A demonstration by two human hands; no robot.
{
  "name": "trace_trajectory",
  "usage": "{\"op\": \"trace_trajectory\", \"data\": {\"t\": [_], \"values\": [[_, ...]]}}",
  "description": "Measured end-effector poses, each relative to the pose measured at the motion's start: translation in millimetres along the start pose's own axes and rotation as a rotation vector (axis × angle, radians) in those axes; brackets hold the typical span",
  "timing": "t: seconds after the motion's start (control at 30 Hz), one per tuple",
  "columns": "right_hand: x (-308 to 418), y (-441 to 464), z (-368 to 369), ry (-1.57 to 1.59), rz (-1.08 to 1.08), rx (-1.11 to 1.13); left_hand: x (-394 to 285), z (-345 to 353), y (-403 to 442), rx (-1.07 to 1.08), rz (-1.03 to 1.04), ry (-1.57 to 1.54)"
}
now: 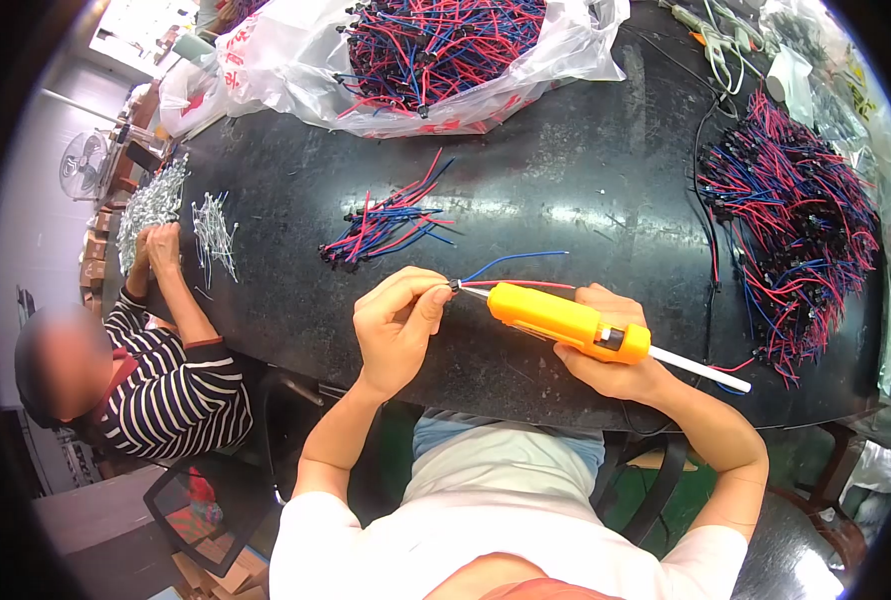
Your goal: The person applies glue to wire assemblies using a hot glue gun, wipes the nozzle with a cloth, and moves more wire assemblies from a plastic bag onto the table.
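Observation:
My right hand [611, 350] is wrapped round a yellow hot glue gun [546, 315], with a white glue stick [701, 369] sticking out of its back end. Between the thumb and fingers of my left hand [398, 325] is a small black connector [455, 285] with a blue wire [516, 258] and a red wire trailing to the right. The gun's nozzle touches or nearly touches the connector where the wires come out. Just beyond my hands lies a small pile of red and blue wired connectors [386, 228] on the black table [566, 170].
A plastic bag [296, 75] full of red and blue wires stands at the back. To the right is a big heap of similar wires [796, 220], beside a black cable [706, 200]. At left, a co-worker in a striped top [181, 395] handles white wired pieces [156, 205].

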State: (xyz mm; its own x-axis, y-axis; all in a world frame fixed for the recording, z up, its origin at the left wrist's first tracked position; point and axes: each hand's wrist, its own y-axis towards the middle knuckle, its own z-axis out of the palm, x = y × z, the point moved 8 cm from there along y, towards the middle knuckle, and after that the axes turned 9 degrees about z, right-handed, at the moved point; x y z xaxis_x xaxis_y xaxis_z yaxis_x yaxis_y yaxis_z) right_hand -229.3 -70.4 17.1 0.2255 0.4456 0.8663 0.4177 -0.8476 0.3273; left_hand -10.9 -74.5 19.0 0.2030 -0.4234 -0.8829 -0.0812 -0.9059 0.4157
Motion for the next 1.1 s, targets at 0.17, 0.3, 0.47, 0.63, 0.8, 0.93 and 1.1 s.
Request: {"op": "trace_trajectory", "data": {"t": [0.17, 0.3, 0.47, 0.63, 0.8, 0.93, 1.1], "values": [[-6.1, -2.0, 1.8, -0.005, -0.005, 0.023, -1.5, -1.7, 1.3, -0.003, 0.004, 0.016], [-5.9, -0.2, 2.3, 0.065, 0.016, 0.027, 8.8, -5.4, -0.1, -0.040, -0.075, -0.096], [-8.5, 0.5, 1.2, 0.138, 0.096, 0.037, 13.6, -9.5, 2.4, -0.060, -0.152, -0.216], [-21.2, -2.4, -3.4, 0.277, 0.272, -0.039, -70.5, -42.5, 81.6, -0.178, 0.308, 0.252], [-34.3, -11.5, 0.0, 0.463, 0.401, -0.083, -89.8, -60.5, 195.3, -0.172, 0.638, 0.681], [-47.1, -20.8, 5.0, 0.538, 0.567, -0.049, -72.7, -81.1, 174.4, -0.086, 0.456, 0.886], [-49.6, -21.2, 6.9, 0.562, 0.627, -0.037, 1.7, -100.1, 54.3, 0.294, 0.149, 0.989]]}}
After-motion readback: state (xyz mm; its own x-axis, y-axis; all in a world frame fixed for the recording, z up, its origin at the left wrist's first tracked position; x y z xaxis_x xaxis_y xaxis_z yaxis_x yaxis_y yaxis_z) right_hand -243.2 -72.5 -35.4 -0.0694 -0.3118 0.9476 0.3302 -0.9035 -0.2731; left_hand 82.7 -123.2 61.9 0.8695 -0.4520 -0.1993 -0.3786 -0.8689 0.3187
